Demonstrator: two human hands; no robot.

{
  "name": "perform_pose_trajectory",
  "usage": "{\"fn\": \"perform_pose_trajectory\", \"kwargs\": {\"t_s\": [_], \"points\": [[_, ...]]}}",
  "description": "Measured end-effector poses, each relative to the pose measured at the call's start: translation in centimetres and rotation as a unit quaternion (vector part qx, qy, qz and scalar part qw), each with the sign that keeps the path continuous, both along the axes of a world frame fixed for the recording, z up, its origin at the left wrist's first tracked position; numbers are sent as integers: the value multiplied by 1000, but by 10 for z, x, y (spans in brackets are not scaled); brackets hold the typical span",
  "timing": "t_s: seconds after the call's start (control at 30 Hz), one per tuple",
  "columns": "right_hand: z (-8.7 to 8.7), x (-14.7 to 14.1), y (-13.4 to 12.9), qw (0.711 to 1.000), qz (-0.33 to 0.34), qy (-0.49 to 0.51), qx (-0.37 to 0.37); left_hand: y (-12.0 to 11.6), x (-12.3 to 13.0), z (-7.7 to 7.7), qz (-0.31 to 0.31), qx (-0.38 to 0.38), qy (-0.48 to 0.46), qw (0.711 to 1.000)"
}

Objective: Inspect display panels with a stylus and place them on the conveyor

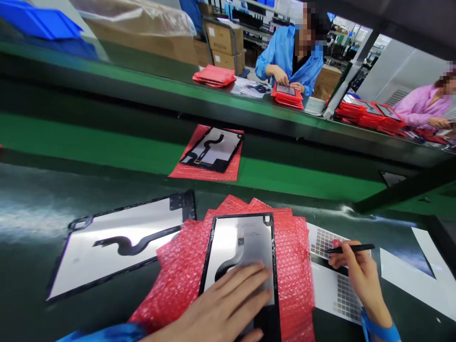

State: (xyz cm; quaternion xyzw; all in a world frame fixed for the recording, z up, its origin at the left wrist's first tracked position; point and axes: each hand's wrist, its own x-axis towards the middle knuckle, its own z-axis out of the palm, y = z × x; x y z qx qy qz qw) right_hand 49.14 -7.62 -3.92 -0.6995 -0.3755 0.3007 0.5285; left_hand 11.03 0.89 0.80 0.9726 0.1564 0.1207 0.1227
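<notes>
Panel [223,244] under flat, open left hand [226,306] (best resting lightly), black tool [363,247] pinched in right hand [360,271], right of panel.

Free passage over the workbench [21,237] at left, but red bubble-wrap bags [294,266] near centre, slanted dark post [409,190] far right.
</notes>
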Motion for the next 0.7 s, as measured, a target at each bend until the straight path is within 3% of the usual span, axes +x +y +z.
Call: {"fn": "perform_pose_trajectory", "kwargs": {"t_s": [0.13, 0.3, 0.7], "points": [[-14, -9, 9, 1000, 8, -17, -15, 5, 29, -12, 13, 25, 2, 1000], [-22, -8, 15, 999, 10, -23, -24, 10, 26, -24, 11, 27, 21, 999], [-11, -11, 19, 999, 11, -18, -46, 26, 21, -15, -34, -7, 30, 999]]}}
